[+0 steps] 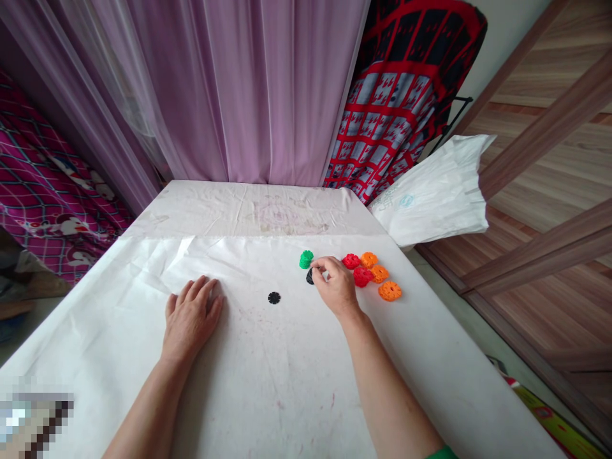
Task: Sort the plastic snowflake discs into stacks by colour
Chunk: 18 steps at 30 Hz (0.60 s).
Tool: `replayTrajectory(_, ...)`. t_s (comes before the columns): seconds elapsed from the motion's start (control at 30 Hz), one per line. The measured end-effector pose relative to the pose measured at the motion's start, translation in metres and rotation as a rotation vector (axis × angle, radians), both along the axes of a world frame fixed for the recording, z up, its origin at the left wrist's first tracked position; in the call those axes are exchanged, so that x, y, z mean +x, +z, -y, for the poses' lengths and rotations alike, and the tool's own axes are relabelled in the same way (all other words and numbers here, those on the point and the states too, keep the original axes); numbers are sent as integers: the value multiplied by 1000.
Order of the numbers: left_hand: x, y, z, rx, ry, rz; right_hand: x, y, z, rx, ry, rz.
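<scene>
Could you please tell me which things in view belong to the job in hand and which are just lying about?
Likely part of the job:
black pieces at the right hand
lone black disc
green stack
red stacks
orange stacks

Apparently just lying about:
white bag
purple curtain
red-and-black patterned cloth

Ahead of me, beyond the bench [268,389], hang purple curtains [272,95]. To my left is magenta plaid cloth [48,185]; to my right, red-and-black patterned fabric [392,95], a white bag [440,191] and wooden panels [540,153].
</scene>
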<state>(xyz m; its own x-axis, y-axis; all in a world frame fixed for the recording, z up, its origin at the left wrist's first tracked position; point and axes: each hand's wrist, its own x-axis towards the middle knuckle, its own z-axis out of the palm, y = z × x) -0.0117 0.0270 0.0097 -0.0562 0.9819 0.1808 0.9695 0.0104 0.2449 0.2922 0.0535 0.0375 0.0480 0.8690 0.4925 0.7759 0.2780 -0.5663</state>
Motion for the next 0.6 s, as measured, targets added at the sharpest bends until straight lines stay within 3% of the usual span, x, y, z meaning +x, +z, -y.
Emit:
replayTrajectory(0.2,0,1,0,-18,3,6,-54,-8,20,-240,253,183)
replayTrajectory(0.4,0,1,1,-31,-7,-6,-77,-24,26,-366,170,304)
replayTrajectory(0.6,1,2,1,-31,6,-8,-64,-19,21,-329,131,188)
